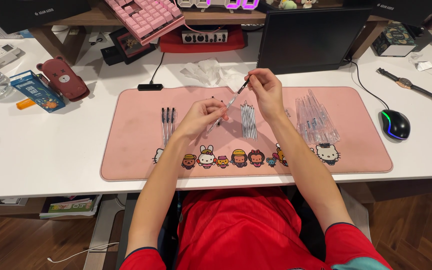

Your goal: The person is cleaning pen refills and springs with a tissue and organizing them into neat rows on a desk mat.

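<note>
Both hands pinching one slim clear plastic pen [228,103] above pink desk mat [126,150] centre: left hand [201,116] low end, right hand [263,87] black tip. Looks light, stiff, slippery; best gripped near ends.

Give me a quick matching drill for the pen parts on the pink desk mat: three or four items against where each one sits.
Items:
1. Three assembled black-capped pens
2. Bundle of thin ink refills
3. Pile of clear plastic pen barrels
4. Clear pen with black tip

Places:
A. Right part of the pink desk mat
B. Held between left hand and right hand
C. Left part of the mat
D. Middle of the mat

Pairs: 1-C, 2-D, 3-A, 4-B
</note>
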